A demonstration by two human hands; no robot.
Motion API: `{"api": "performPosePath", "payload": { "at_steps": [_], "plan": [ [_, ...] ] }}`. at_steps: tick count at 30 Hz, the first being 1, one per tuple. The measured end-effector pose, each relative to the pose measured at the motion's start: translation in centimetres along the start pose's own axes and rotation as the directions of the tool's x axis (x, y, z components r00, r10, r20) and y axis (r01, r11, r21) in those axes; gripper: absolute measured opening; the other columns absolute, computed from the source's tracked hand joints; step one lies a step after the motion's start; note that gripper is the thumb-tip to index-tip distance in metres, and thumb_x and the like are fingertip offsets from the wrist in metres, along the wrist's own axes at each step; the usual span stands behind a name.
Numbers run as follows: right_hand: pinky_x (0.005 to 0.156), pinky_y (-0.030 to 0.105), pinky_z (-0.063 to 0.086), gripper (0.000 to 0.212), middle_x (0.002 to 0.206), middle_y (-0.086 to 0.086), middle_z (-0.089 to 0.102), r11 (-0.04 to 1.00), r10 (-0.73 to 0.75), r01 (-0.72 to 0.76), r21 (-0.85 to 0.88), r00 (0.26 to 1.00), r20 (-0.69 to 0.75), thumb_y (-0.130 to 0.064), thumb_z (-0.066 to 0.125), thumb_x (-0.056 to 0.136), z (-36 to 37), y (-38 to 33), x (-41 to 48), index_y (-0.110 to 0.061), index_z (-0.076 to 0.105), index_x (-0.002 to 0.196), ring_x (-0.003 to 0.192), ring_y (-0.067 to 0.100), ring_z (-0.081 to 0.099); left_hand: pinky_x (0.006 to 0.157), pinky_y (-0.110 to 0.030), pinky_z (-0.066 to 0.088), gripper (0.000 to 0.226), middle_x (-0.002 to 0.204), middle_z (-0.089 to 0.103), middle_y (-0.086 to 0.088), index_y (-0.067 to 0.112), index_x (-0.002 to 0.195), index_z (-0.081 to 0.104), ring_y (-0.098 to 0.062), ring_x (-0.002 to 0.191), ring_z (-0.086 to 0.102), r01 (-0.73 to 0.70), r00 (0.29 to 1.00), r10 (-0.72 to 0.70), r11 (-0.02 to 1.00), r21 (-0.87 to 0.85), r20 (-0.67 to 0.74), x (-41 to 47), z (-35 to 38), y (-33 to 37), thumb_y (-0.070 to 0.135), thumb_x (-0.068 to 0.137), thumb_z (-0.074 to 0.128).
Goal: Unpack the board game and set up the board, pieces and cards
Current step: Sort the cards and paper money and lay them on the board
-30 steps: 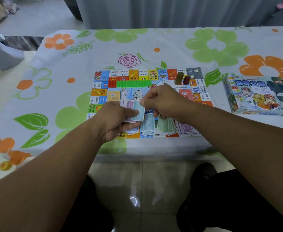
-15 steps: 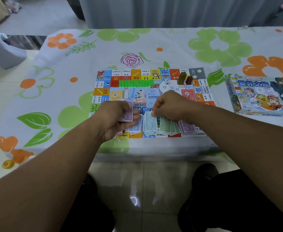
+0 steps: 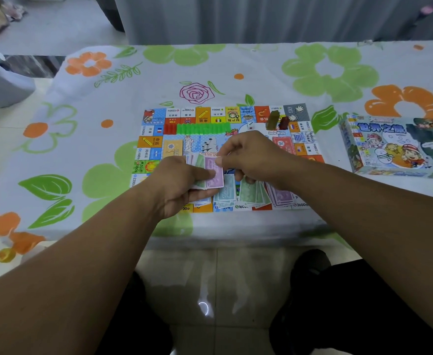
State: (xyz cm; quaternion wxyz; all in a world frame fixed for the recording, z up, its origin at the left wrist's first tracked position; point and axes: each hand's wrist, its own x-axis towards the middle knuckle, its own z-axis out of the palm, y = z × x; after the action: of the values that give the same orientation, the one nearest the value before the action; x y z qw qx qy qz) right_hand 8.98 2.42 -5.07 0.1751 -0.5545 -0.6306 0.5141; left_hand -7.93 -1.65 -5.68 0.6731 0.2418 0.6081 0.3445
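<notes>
Two hands meet over the near half of the board (image 3: pixel 202 116), which lies flat on the flowered worktop (image 3: pixel 87 103) with its long side running left to right. The left hand (image 3: pixel 182 185) has its grip clamped on a fan of notes (image 3: pixel 199 162), the thumb laid across the front. The purple note (image 3: pixel 216 179) sits on top of the fan, its long axis pointing almost straight away from the person. The right hand (image 3: pixel 251 157) pinches that note's far edge between thumb and forefinger, so both grips bear on the same slip. Below the hands, along the board's near edge, a blue pile (image 3: pixel 227 194), a green pile (image 3: pixel 252 193) and a purple pile (image 3: pixel 282 194) lie side by side. Farther back a row of green houses (image 3: pixel 202 128) runs left to right, with red houses (image 3: pixel 170 128) at its left end. A white die (image 3: pixel 250 126) and two upright tokens, olive (image 3: pixel 273 120) and dark red (image 3: pixel 284 123), stand to its right. The board reads "Uncle Wang", with "1600" and "3600" on the near edge. The game box (image 3: pixel 399 147) lies well off to the right, titled 世界之旅.
</notes>
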Motion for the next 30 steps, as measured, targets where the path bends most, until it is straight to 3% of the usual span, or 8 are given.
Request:
{"api": "performPosePath", "payload": {
  "at_steps": [5, 7, 15, 19, 23, 27, 30],
  "plan": [
    [0.044, 0.024, 0.039, 0.008, 0.083, 0.018, 0.069, 0.997, 0.073, -0.074, -0.008, 0.997, -0.034, -0.009, 0.072, 0.089, -1.6, 0.5, -0.1, -0.003, 0.069, 0.093, 0.051, 0.013, 0.055, 0.076, -0.040, 0.063, 0.024, 0.106, 0.075, -0.018, -0.003, 0.113, 0.065, -0.030, 0.092, 0.075, 0.017, 1.000, -0.017, 1.000, 0.014, -0.003, 0.4, 0.6, 0.0, -0.003, 0.089, 0.067],
    [0.043, 0.023, 0.040, 0.004, 0.082, 0.015, 0.070, 0.994, 0.114, -0.114, -0.004, 0.993, -0.041, -0.009, 0.073, 0.088, -2.6, 0.8, -0.4, -0.006, 0.069, 0.087, 0.050, 0.012, 0.055, 0.074, -0.040, 0.063, 0.020, 0.103, 0.076, -0.016, -0.002, 0.112, 0.065, -0.029, 0.091, 0.075, 0.023, 1.000, -0.023, 1.000, 0.008, 0.003, 0.6, 0.9, 0.0, -0.002, 0.092, 0.063],
    [0.042, 0.022, 0.036, 0.010, 0.075, 0.015, 0.069, 0.980, 0.194, -0.198, -0.019, 0.973, -0.124, -0.004, 0.069, 0.087, -5.5, 2.2, -1.4, 0.006, 0.068, 0.091, 0.050, 0.014, 0.053, 0.072, -0.036, 0.063, 0.013, 0.096, 0.076, -0.017, -0.002, 0.105, 0.068, -0.025, 0.083, 0.076, 0.039, 0.998, -0.041, 0.998, 0.054, 0.041, 0.8, 2.5, 0.0, 0.003, 0.095, 0.061],
    [0.042, 0.022, 0.035, 0.007, 0.080, 0.017, 0.071, 0.968, 0.223, -0.236, -0.087, 0.966, -0.134, -0.001, 0.070, 0.086, -6.7, 2.9, -1.9, -0.003, 0.069, 0.080, 0.051, 0.016, 0.055, 0.073, -0.037, 0.063, 0.018, 0.100, 0.076, -0.018, -0.004, 0.111, 0.066, -0.028, 0.093, 0.075, 0.055, 0.997, -0.057, 0.997, 0.050, 0.050, 0.8, 3.3, 0.0, 0.005, 0.097, 0.058],
    [0.046, 0.024, 0.036, 0.001, 0.078, 0.018, 0.070, 0.941, 0.282, -0.299, -0.157, 0.952, -0.120, 0.002, 0.070, 0.087, -7.6, 3.6, -2.5, 0.002, 0.071, 0.088, 0.049, 0.016, 0.055, 0.070, -0.037, 0.063, 0.024, 0.105, 0.074, -0.020, -0.004, 0.117, 0.064, -0.029, 0.094, 0.075, 0.064, 0.996, -0.067, 0.997, 0.043, 0.063, 0.8, 4.0, 0.0, 0.004, 0.098, 0.051],
    [0.049, 0.026, 0.040, 0.010, 0.084, 0.023, 0.071, 0.931, 0.291, -0.310, -0.192, 0.949, -0.120, 0.003, 0.070, 0.087, -8.0, 4.1, -2.6, 0.006, 0.069, 0.096, 0.049, 0.015, 0.054, 0.066, -0.036, 0.063, 0.031, 0.103, 0.075, -0.019, -0.002, 0.123, 0.059, -0.027, 0.088, 0.076, 0.079, 0.995, -0.080, 0.997, 0.024, 0.067, 0.9, 4.5, -0.1, 0.002, 0.096, 0.046],
    [0.061, 0.036, 0.049, 0.006, 0.089, 0.020, 0.073, 0.927, 0.280, -0.302, -0.223, 0.952, -0.124, 0.003, 0.073, 0.085, -8.0, 4.6, -2.5, 0.003, 0.071, 0.092, 0.061, 0.021, 0.060, 0.069, -0.037, 0.063, 0.031, 0.102, 0.075, -0.019, -0.004, 0.122, 0.059, -0.027, 0.088, 0.075, 0.084, 0.994, -0.086, 0.996, 0.023, 0.071, 0.9, 4.9, -0.2, 0.002, 0.095, 0.045]
  ]
}}
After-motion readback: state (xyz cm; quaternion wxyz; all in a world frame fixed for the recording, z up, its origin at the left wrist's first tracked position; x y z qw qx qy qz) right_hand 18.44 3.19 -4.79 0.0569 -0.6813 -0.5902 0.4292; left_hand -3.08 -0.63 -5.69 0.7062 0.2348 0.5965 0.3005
